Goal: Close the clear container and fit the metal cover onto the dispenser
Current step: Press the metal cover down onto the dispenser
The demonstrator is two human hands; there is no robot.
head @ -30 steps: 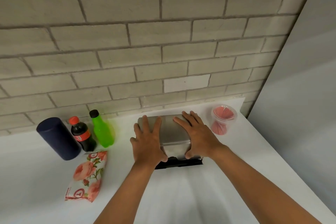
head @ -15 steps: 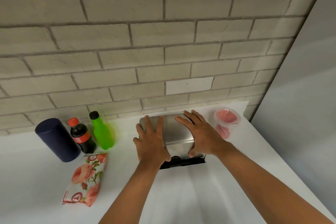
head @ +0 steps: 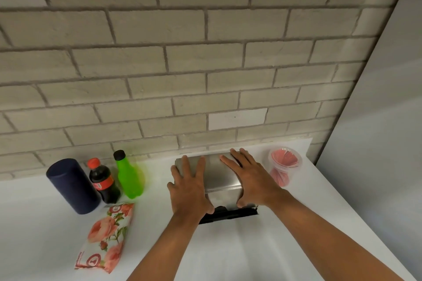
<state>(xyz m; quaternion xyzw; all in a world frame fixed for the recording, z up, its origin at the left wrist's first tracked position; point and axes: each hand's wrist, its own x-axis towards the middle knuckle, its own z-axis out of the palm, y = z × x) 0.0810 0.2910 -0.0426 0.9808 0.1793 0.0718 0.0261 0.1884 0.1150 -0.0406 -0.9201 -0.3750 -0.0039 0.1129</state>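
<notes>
Against a pale brick wall, on the white surface (head: 228, 253), both hands are lying flat, left hand (head: 189, 189) and right hand (head: 252, 179) pressing the metal cover (head: 218, 173) squarely down onto the black dispenser (head: 230, 214), while the clear container (head: 284, 166) is sitting lidded just beside them.
</notes>
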